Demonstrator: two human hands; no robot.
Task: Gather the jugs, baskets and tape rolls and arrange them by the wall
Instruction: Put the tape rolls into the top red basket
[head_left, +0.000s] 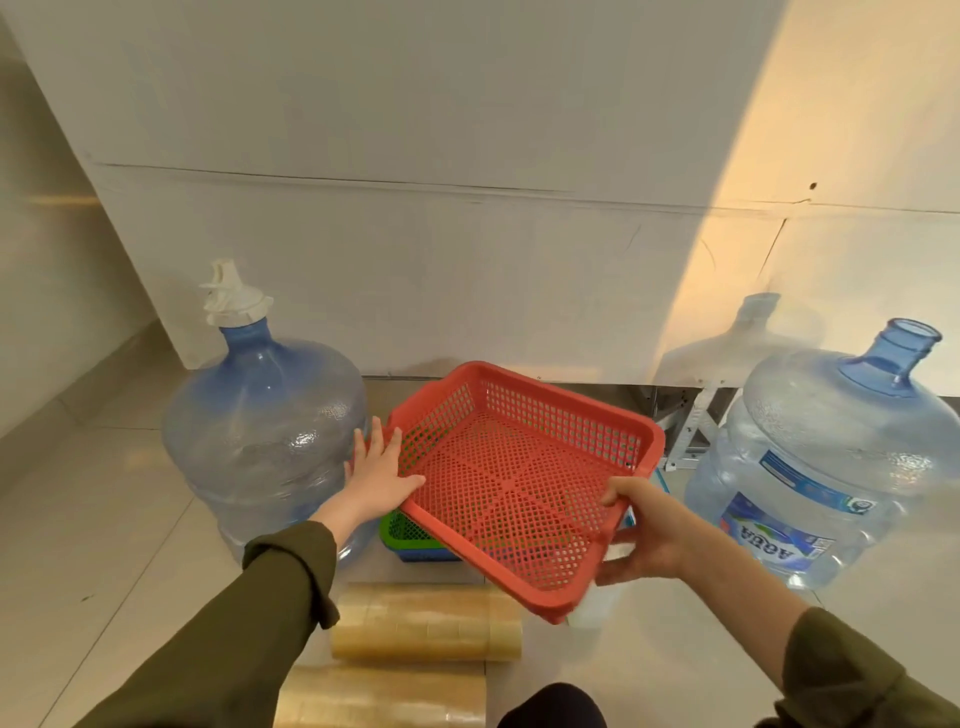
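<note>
A red mesh basket (519, 478) hangs tilted above the floor between two big blue water jugs. My right hand (649, 530) grips its near right rim, thumb over the edge. My left hand (376, 475) lies flat with straight fingers against the basket's left rim. Under it sit a green basket (408, 532) and a blue basket (426, 556), mostly hidden. The left jug (260, 431) has a white cap. The right jug (821, 457) is uncapped and labelled. Two stacks of clear tape rolls (426, 621) (382, 696) lie on the floor in front.
A white wall (467, 234) stands right behind the jugs and baskets. A small metal frame (691, 431) sits by the wall between the red basket and the right jug. Pale floor tiles (104, 519) spread to the left.
</note>
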